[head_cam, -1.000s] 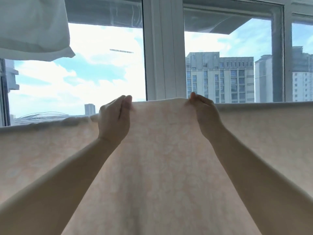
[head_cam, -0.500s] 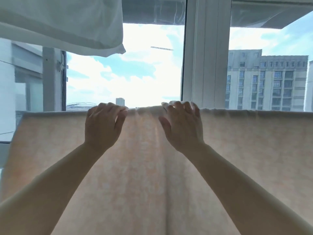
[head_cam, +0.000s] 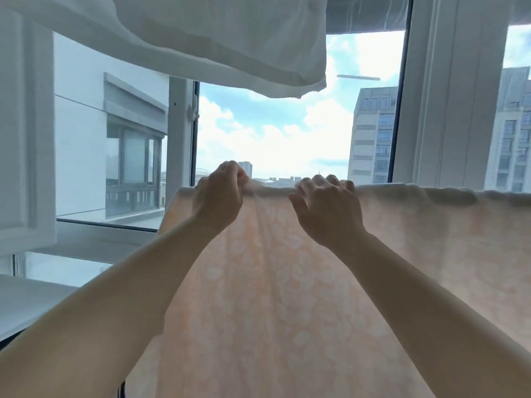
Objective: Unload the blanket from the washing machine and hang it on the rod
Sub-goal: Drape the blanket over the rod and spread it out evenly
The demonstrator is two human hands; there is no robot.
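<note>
1. The blanket (head_cam: 287,282), peach with a pale pattern, fills the lower centre and right of the frame, its top fold draped along a line at mid-height; the rod itself is hidden beneath it.
2. The left hand (head_cam: 217,198) pinches the top fold near the blanket's left end.
3. The right hand (head_cam: 327,209) rests on the fold just beside it, fingers loosely curled, grasping nothing.
4. Judgement: unloading done, hanging largely done; only evening out the fold remains.
5. A white cloth (head_cam: 201,35) hangs at upper left.
6. No brands, labels or writing legible.

Head camera looks forward, close behind raised arms, facing the window (head_cam: 273,133).
</note>
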